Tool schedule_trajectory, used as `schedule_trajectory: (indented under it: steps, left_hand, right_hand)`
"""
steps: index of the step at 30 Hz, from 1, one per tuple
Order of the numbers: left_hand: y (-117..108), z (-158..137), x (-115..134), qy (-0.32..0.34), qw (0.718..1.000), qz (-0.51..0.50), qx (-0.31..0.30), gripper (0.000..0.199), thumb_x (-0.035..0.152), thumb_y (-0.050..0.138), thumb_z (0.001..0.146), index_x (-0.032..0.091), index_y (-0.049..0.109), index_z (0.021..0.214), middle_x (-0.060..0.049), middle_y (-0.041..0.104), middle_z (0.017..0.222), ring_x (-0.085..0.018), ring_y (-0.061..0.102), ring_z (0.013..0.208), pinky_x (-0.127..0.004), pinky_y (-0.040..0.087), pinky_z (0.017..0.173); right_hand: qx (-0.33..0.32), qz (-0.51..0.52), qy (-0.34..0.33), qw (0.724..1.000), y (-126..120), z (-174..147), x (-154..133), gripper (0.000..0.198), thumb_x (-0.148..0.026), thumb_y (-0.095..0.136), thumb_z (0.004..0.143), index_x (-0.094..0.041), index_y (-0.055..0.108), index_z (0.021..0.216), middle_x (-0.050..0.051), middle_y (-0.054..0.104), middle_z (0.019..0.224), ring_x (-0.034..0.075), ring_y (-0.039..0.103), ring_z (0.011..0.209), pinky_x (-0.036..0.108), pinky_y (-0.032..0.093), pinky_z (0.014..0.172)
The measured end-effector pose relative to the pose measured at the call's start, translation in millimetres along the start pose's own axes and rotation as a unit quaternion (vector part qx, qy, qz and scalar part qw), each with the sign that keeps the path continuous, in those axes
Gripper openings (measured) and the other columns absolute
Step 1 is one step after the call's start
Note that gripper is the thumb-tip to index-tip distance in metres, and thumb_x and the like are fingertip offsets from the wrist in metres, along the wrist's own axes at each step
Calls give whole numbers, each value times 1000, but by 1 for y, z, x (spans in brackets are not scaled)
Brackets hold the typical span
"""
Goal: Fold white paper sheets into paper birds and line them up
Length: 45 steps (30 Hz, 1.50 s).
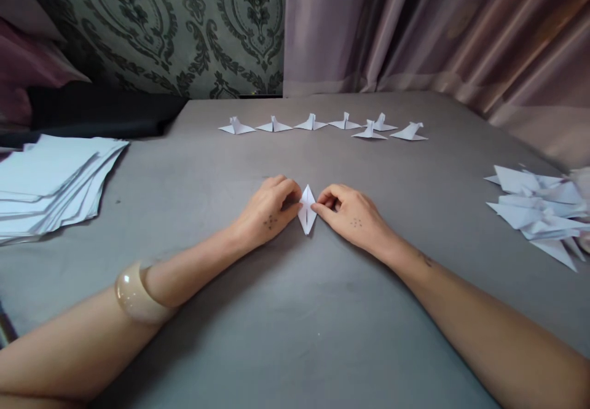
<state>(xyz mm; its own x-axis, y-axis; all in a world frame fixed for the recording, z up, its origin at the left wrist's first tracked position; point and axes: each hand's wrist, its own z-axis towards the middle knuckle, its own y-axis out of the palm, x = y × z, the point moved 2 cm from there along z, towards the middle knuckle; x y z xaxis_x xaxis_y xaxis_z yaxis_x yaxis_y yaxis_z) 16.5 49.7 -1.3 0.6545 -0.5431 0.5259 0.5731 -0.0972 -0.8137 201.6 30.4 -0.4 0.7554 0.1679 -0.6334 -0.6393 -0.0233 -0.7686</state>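
Note:
A small white folded paper diamond [307,211], with a slit down its middle, stands out against the grey table between my two hands. My left hand [275,203] pinches its left corner, thumb against the paper and fingers curled behind. On the opposite corner my right hand [349,209] does the same, thumb and fingertips closed at the edge. The diamond's long points face away from me and toward me. Whether it rests on the table or is lifted slightly, I cannot tell.
Several folded paper birds [311,122] stand in a row at the back of the grey table [295,323]. Stacked white paper sheets [50,182] lie at the left, near a black cloth [106,111]. More folded paper pieces [539,203] are heaped at the right. Curtains [391,28] hang behind.

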Motion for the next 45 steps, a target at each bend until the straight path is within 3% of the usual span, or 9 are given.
schedule_trajectory:
  steps: [5,11,18,27,30,33,38,42,45]
  left_hand:
    - [0,-7,12,136,985,86,-58,29,13,36,96,15,64,103,-9,64,100,-20,56,91,-34,47,83]
    - [-2,-14,27,145,952,230,-140,31,9,36,92,11,65,104,-13,65,98,-25,57,91,-38,49,79]
    - [-7,-17,29,109,969,183,-124,25,11,42,86,13,67,88,-12,64,91,-24,59,91,-33,51,74]
    - [-3,-4,11,-33,999,1,-27,25,28,53,90,16,62,69,-5,60,80,-15,55,70,-28,44,65]
    - [-1,-1,3,-81,996,-34,-5,15,31,65,82,16,64,81,-4,59,84,-15,53,72,-29,45,67]
    - [-1,-1,1,-103,993,-63,-2,19,33,67,80,17,67,90,-6,57,93,-17,53,80,-31,46,73]
    - [1,1,1,-149,982,-119,-3,14,30,68,74,16,69,77,-4,57,87,-15,53,76,-29,45,71]
    - [3,-1,2,-157,966,-206,-8,20,35,67,75,15,66,75,1,57,68,-11,50,61,-23,38,57]
    - [1,-4,6,-148,949,-278,14,24,39,66,78,15,64,80,-1,64,74,-12,55,64,-24,40,59]
  right_hand:
    - [-7,-13,-70,997,1,-5,0,14,-30,57,90,-27,69,95,-2,65,90,12,58,75,26,41,68]
    - [-22,-162,-162,973,-2,-16,-7,30,-21,46,92,-29,69,109,2,62,98,13,55,71,27,36,60]
    - [-46,-287,-217,932,-6,-22,-17,39,-10,41,89,-23,65,117,8,62,98,18,56,80,29,33,58]
    - [3,-187,-166,968,-4,-24,-6,37,-13,46,84,-26,72,107,3,63,100,14,54,72,28,35,59]
    - [16,-172,-160,972,-3,-25,-6,35,-14,46,83,-25,72,104,3,64,100,13,54,69,28,36,59]
    - [24,-159,-153,975,-2,-25,-7,33,-15,47,84,-25,72,103,2,65,100,12,54,69,27,37,61]
    - [28,-119,-137,983,-3,-24,-8,28,-15,46,86,-24,69,100,3,66,101,13,58,73,28,40,65]
    - [59,-14,-83,995,-2,-19,-3,25,-18,53,82,-21,63,105,4,68,101,14,61,74,30,46,72]
    - [60,103,-25,993,0,-14,0,35,-20,59,79,-20,57,114,7,68,107,14,64,80,32,49,77]
